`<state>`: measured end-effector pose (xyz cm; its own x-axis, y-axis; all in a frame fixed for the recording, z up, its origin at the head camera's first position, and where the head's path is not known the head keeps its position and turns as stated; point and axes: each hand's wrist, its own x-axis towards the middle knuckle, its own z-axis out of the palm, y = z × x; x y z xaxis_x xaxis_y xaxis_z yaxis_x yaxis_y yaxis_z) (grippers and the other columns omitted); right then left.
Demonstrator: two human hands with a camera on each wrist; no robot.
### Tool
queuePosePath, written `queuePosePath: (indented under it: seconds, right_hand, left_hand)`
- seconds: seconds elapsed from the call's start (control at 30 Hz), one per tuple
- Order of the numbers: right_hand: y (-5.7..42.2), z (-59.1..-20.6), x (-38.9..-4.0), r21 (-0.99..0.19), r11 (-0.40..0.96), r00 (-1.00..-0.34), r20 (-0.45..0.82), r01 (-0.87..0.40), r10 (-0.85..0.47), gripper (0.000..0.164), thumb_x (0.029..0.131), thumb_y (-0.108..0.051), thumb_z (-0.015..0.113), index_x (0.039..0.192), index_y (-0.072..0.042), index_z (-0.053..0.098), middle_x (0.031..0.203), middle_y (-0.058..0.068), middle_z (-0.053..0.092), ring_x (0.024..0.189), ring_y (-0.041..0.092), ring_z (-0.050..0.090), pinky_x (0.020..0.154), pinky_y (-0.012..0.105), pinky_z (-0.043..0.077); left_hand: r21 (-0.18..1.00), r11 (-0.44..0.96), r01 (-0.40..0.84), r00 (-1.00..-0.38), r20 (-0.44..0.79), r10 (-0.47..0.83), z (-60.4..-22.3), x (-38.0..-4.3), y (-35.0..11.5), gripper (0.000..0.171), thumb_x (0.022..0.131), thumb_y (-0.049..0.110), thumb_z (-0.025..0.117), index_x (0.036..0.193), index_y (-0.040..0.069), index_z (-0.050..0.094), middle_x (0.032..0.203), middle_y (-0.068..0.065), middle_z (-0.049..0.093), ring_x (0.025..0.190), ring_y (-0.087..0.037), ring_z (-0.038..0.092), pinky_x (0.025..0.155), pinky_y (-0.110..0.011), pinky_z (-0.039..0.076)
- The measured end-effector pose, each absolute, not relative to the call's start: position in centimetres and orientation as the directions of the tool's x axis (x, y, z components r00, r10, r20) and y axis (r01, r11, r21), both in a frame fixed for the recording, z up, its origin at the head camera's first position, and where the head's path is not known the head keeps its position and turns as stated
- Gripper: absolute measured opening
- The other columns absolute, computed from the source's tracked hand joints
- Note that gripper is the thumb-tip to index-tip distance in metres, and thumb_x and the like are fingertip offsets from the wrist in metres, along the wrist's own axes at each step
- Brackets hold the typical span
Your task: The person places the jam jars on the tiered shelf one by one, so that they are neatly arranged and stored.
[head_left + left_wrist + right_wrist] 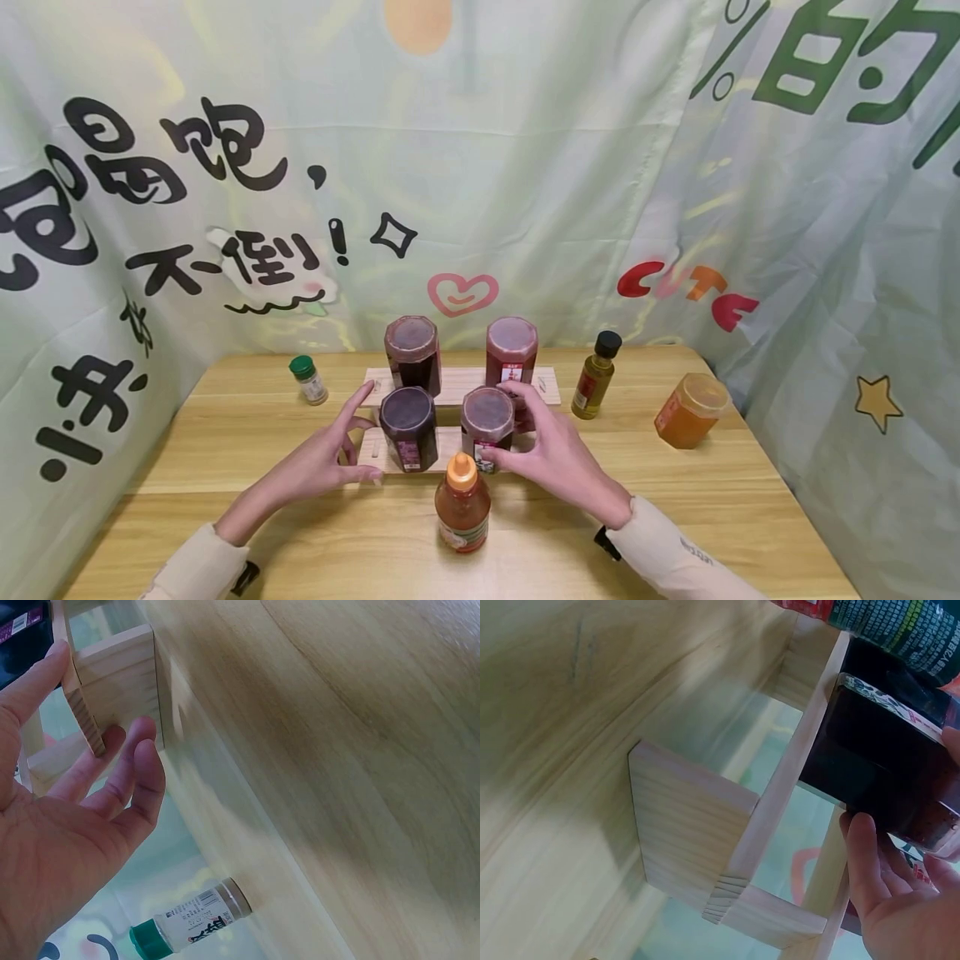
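Note:
A two-step wooden rack (450,438) carries two dark jam jars on each step. My right hand (551,437) grips the front right jar (487,414), thumb at its label and fingers around its far side. In the right wrist view this dark jar (881,750) stands on the lower board. My left hand (322,454) holds the left end of the rack, thumb at the lower board's front corner and index finger up by the upper board. Beside it stands the front left jar (408,427). Behind are the back left jar (413,354) and back right jar (512,348).
An orange-capped sauce bottle (462,508) stands in front of the rack. To the left is a green-capped shaker (309,381). An oil bottle (595,377) and an orange jar (690,410) stand on the right. A printed curtain (525,192) hangs behind the table (600,500).

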<state>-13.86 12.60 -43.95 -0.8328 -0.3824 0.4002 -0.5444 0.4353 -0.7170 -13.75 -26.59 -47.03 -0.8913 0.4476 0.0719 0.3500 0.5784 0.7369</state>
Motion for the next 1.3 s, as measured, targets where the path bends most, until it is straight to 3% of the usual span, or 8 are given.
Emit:
queuePosePath:
  seconds: [0.27, 0.4, 0.67, 0.9, 1.3]
  right_hand:
    - [12.4, -43.9, -14.1, -0.616, 0.515, -0.803, 0.442, -0.596, -0.4, 0.091, 0.082, -0.039, 0.1, 0.159, -0.025, 0.053, 0.136, -0.006, 0.069, 0.119, 0.013, 0.068, 0.097, 0.045, 0.059]
    - [12.2, -43.9, -14.1, -0.624, 0.499, -0.797, 0.43, -0.601, -0.424, 0.093, 0.084, -0.038, 0.098, 0.162, -0.023, 0.049, 0.139, -0.003, 0.068, 0.119, 0.014, 0.068, 0.098, 0.045, 0.059]
    - [11.8, -43.7, -14.1, -0.667, 0.475, -0.81, 0.377, -0.574, -0.449, 0.095, 0.087, -0.033, 0.095, 0.166, -0.02, 0.044, 0.129, 0.0, 0.07, 0.101, 0.011, 0.068, 0.086, 0.039, 0.06]
    - [11.5, -43.8, -14.1, -0.673, 0.478, -0.816, 0.369, -0.565, -0.446, 0.093, 0.088, -0.031, 0.094, 0.166, -0.023, 0.045, 0.141, 0.003, 0.067, 0.118, 0.016, 0.068, 0.098, 0.044, 0.058]
    - [11.1, -44.0, -14.1, -0.666, 0.495, -0.823, 0.369, -0.558, -0.432, 0.089, 0.091, -0.044, 0.091, 0.165, -0.026, 0.045, 0.147, -0.002, 0.064, 0.123, 0.015, 0.065, 0.103, 0.047, 0.056]
  left_hand:
    - [0.735, 0.58, 0.35, -0.892, 0.072, 0.447, -47.0, -13.7, -26.6, 0.132, 0.087, 0.026, 0.095, 0.177, 0.03, -0.001, 0.142, -0.027, 0.065, 0.075, -0.014, 0.067, 0.063, -0.034, 0.058]
    - [0.734, 0.581, 0.352, -0.891, 0.072, 0.449, -47.0, -13.7, -26.6, 0.131, 0.088, 0.026, 0.095, 0.177, 0.029, -0.001, 0.142, -0.027, 0.065, 0.074, -0.014, 0.067, 0.064, -0.034, 0.058]
    - [0.729, 0.583, 0.359, -0.89, 0.078, 0.45, -46.8, -13.7, -26.5, 0.13, 0.088, 0.026, 0.095, 0.177, 0.027, 0.0, 0.141, -0.027, 0.065, 0.074, -0.014, 0.066, 0.064, -0.033, 0.058]
    - [0.734, 0.578, 0.355, -0.89, 0.078, 0.449, -46.9, -13.7, -26.6, 0.131, 0.087, 0.027, 0.095, 0.177, 0.029, 0.0, 0.141, -0.027, 0.065, 0.074, -0.014, 0.066, 0.064, -0.033, 0.058]
    - [0.735, 0.58, 0.353, -0.89, 0.073, 0.449, -47.1, -13.8, -26.6, 0.131, 0.088, 0.026, 0.095, 0.177, 0.029, 0.0, 0.141, -0.027, 0.065, 0.075, -0.014, 0.067, 0.065, -0.034, 0.058]
